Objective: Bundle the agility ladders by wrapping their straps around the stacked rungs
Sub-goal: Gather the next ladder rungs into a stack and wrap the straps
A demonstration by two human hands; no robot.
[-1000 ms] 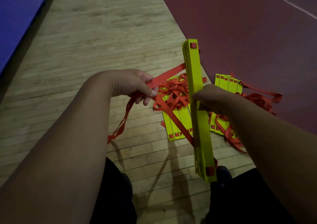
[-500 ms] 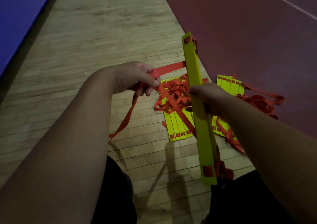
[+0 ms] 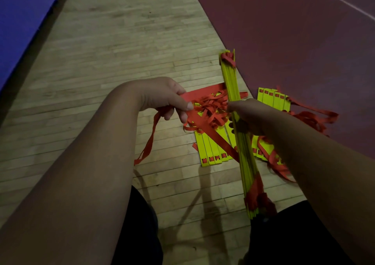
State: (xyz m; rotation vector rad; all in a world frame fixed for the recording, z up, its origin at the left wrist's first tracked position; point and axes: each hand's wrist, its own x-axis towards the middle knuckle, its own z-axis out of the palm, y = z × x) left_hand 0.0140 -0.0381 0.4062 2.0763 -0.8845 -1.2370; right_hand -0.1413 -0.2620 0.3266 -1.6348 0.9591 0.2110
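Above a wooden floor (image 3: 121, 62), seen from the head camera, the person holds a stack of yellow rungs (image 3: 242, 149) up off the boards, edge-on to the camera, with its far end tilted away and its near end down between two dark-clad knees (image 3: 140, 234). The right hand (image 3: 246, 115) is curled round the middle of that stack and grips it. The left hand (image 3: 162, 96), beside it, pinches a flat red strap (image 3: 203, 95) between thumb and fingers. From that grip one run of strap goes straight across to the stack, another slants down to meet the stack lower on its length, and a loose tail (image 3: 150, 141) hangs below the hand, its end just over the floor. Red webbing shows bunched at the far tip of the stack and again near its lower end. On the floor beneath the hands lies a second ladder (image 3: 211, 152), its yellow rungs side by side under a tangle of red strap. A third ladder (image 3: 272, 100) lies just to the right, half on the dark red court surface (image 3: 284, 41), with red strap spilling out past the right forearm. A blue mat (image 3: 20, 11) borders the boards at far left.
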